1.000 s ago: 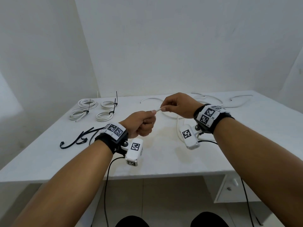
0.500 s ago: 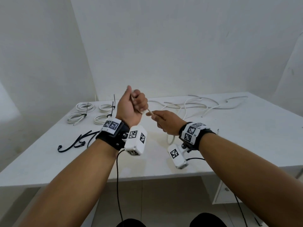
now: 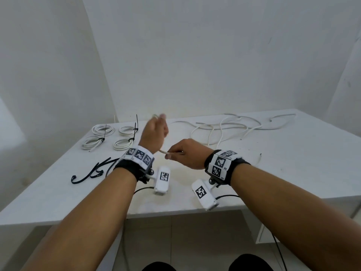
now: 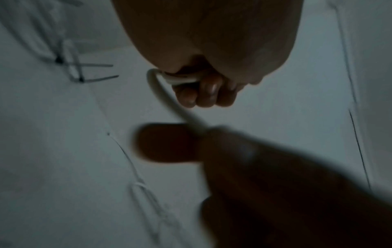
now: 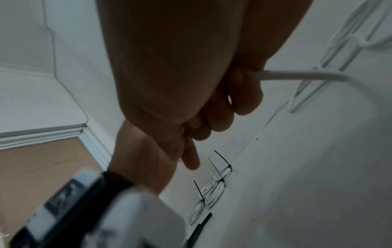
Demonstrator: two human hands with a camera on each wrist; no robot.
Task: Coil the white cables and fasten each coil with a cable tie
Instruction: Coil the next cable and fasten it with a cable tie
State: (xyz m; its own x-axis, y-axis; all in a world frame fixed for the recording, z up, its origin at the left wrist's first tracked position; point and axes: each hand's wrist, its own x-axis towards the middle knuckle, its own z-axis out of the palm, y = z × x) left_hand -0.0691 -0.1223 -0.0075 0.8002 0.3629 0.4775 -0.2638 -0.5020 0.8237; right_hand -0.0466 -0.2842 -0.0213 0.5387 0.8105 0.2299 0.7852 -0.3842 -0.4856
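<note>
My left hand is raised over the white table, its fingers curled round a loop of a white cable. The cable runs down to my right hand, which pinches it just below and right of the left hand. In the right wrist view the cable leaves my right hand toward the loose white cables at the back of the table. Several black cable ties lie at the left.
Several tied white coils lie at the back left, each with a black tie sticking up. The table's front edge is close below my wrists. White walls stand behind and to the left. A drawer unit shows under the table's right side.
My left hand has risen and turned, carrying the cable end up into a loop. My right hand has come back from the far side to just below the left hand.
</note>
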